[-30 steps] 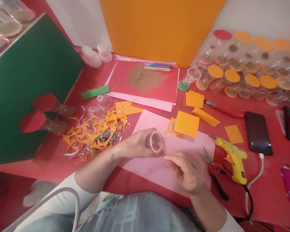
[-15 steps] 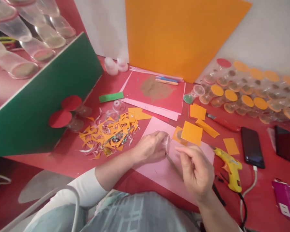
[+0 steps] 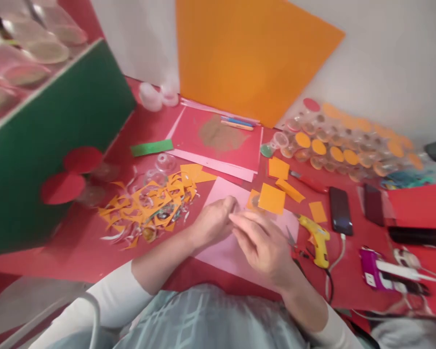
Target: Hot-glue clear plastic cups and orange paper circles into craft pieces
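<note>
My left hand [image 3: 215, 220] is closed over the pink sheet [image 3: 218, 257], its fingers curled around a small clear plastic cup that is now mostly hidden. My right hand [image 3: 263, 242] meets it from the right, thumb and fingers pinched together at the left fingertips. What the pinch holds, if anything, cannot be made out. Just beyond the hands lie orange card squares [image 3: 272, 198]. Right of the right hand are scissors [image 3: 291, 237] and a yellow glue gun [image 3: 318, 240].
Orange and clear scraps [image 3: 148, 201] are heaped at left, beside a green board [image 3: 69, 140] and red-topped clear pieces [image 3: 63, 188]. Rows of orange-topped plastic cups [image 3: 336, 154] stand back right. Phones [image 3: 340, 211] and a cable lie at right. Brown powder [image 3: 221, 133] covers a red sheet.
My right hand has moved left to meet the left hand, covering the clear cup. A thin brownish stick-like thing between the hands no longer shows. The view has swung right.
</note>
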Demonstrator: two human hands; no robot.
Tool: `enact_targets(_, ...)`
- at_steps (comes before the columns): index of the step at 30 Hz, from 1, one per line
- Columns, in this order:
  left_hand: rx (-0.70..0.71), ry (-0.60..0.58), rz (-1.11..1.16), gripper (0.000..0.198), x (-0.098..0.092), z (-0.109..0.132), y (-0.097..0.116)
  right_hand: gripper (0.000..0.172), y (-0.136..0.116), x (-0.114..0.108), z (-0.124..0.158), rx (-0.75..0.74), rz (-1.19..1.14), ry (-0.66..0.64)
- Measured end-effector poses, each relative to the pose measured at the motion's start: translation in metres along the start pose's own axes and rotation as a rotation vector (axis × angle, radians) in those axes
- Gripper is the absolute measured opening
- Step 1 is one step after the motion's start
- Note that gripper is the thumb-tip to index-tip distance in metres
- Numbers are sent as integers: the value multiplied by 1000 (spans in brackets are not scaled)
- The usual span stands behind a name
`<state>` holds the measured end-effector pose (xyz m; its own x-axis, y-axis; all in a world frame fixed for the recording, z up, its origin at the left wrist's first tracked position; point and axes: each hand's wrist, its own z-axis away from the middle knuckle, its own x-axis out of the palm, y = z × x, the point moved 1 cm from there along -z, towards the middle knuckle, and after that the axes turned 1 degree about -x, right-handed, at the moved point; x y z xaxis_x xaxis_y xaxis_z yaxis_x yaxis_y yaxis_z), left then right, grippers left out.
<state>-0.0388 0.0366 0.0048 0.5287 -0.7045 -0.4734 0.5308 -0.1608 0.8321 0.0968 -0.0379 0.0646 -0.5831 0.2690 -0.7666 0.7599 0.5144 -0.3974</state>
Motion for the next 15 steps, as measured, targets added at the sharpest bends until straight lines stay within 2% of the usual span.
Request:
enact_targets(3,41,106,-85,21,7,-6,2,18,26,-34,49,161,154,73)
enact_targets(5,61,169,-130,19,7,-8,3,12,47,-56,85,359,282,113)
enact_targets(6,66,175,-140,17,7,-8,3,15,57,-66,102,459,352,160)
enact_targets(8,73,182,-146,14,7,-9,5,40,76,-82,132,709,475,211)
enact_targets(10,87,199,-134,15,7,-9,7,61,92,-92,155,1027,495,168)
enact_targets(12,102,220,-118,16,7,-11,9,68,102,-95,169,1158,453,126)
enact_targets(15,116,242,-110,15,8,-12,12,66,112,-92,179,1226,369,90)
